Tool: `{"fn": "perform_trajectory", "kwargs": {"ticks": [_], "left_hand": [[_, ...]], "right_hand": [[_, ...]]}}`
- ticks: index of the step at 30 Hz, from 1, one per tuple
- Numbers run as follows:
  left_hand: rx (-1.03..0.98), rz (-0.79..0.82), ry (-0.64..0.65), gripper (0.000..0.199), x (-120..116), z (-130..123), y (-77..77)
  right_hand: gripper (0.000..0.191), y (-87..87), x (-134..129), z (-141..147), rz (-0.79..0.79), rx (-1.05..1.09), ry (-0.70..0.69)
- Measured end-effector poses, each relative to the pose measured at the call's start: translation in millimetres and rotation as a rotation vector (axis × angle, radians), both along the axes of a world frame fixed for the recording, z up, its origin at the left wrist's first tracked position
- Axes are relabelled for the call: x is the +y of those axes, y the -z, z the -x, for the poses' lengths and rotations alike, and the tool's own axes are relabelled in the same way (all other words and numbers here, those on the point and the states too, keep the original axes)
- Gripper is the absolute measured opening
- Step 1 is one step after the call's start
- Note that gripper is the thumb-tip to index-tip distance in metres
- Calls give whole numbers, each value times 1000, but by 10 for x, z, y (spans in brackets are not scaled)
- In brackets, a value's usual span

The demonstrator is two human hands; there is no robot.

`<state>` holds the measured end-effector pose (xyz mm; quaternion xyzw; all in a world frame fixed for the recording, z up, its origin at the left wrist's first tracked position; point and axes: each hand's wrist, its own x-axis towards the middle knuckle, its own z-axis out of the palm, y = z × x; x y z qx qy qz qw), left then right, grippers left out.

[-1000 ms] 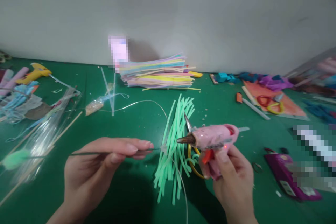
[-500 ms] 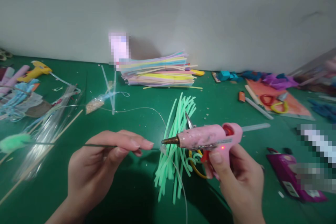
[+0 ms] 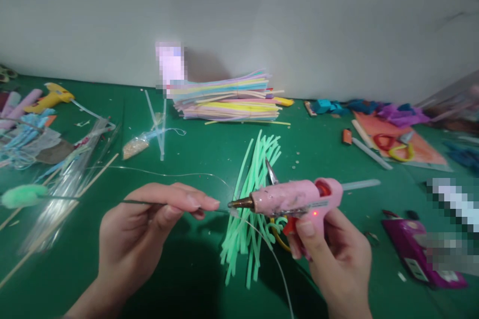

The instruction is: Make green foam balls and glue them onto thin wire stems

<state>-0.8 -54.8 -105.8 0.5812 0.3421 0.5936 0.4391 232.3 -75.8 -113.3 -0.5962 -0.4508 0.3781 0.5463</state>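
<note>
My left hand (image 3: pixel 149 219) pinches a thin dark stem (image 3: pixel 144 202) between thumb and fingers. A fuzzy green piece (image 3: pixel 25 196) is at the stem's far left end. A small blob of clear glue (image 3: pixel 234 213) sits at its right tip. My right hand (image 3: pixel 333 254) is wrapped around the handle of a pink hot glue gun (image 3: pixel 288 197) with a lit red light. The metal nozzle (image 3: pixel 241 203) is at the glue blob, and a clear glue stick (image 3: pixel 361 185) sticks out behind. Below them a thin clear strand (image 3: pixel 280 264) curves down. A pile of green strips (image 3: pixel 243 229) lies beneath.
Bundled pastel strips (image 3: pixel 228 102) lie by the wall. Scissors (image 3: pixel 272 173) rest partly under the green strips. At left are a yellow glue gun (image 3: pixel 50 98) and clear plastic sleeves (image 3: pixel 71 179). On the right are red-and-yellow scissors (image 3: pixel 400 145) and a purple case (image 3: pixel 419 254).
The glue gun has shifted very slightly left, its nozzle still at the stem's tip. The clear strand's lower end has swung to the right, and its left stretch hangs lower.
</note>
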Motion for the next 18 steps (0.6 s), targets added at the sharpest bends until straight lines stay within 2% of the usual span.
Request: {"fn": "perform_trajectory", "kwargs": {"ticks": [18], "left_hand": [[0, 30, -7, 23, -1, -12, -13]], "right_hand": [[33, 58, -3, -45, 6, 58, -38]]}}
